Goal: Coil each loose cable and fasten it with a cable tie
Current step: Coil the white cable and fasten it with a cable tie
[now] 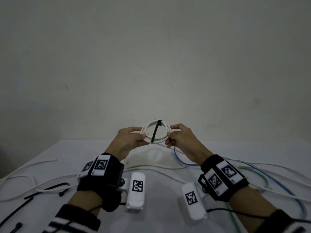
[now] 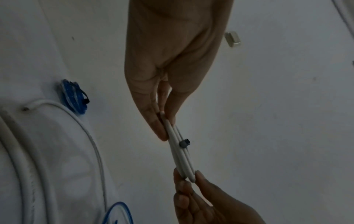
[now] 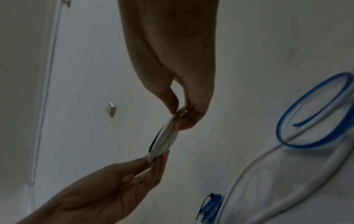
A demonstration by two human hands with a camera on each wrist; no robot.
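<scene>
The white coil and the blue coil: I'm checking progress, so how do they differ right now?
The white coil is held in the air, pinched by the left hand and the right hand; the blue coil lies on the table, untouched. The white coil looks thicker-corded; the blue one is thinner. Both carry a black cable tie.

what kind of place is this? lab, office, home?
Can't say for sure; it looks like a plain indoor work surface set up for cable tidying: a white cloth-covered table against a bare wall, loose cables and black cable ties spread about.
</scene>
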